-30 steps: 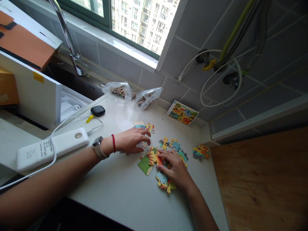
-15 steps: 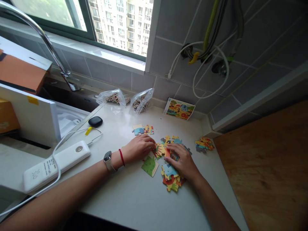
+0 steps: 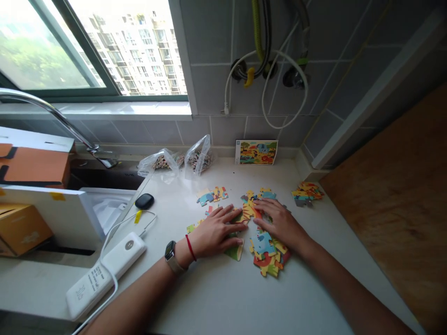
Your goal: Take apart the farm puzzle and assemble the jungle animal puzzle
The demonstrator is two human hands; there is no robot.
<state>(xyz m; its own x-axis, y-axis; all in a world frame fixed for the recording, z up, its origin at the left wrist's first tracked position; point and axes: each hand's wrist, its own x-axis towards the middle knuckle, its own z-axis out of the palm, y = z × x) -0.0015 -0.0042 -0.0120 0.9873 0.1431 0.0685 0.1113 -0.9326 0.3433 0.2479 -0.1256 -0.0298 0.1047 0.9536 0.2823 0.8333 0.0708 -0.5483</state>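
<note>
My left hand (image 3: 220, 230) lies open with its fingers spread over green and yellow puzzle pieces, partly hiding them. A green puzzle piece (image 3: 238, 252) shows under its thumb. My right hand (image 3: 281, 222) has its fingertips and thumb at the edges of an orange and yellow puzzle piece (image 3: 250, 211) between the hands. Under and around the right hand lie more pieces, among them a blue elephant piece (image 3: 262, 243) on a loose pile (image 3: 268, 266). Beyond the left hand are blue and yellow pieces (image 3: 211, 195).
A picture card (image 3: 256, 152) leans against the wall. Another stack of pieces (image 3: 307, 193) lies at the right. Two plastic bags (image 3: 197, 160) stand at the back. On the left are a black case (image 3: 144, 201), a white power bank (image 3: 104, 274) with a cable, and a sink with a faucet (image 3: 84, 137).
My left hand has flattened and spread its fingers over the pieces, covering much of the green one. The right hand keeps its place at the orange piece. The camera view has turned.
</note>
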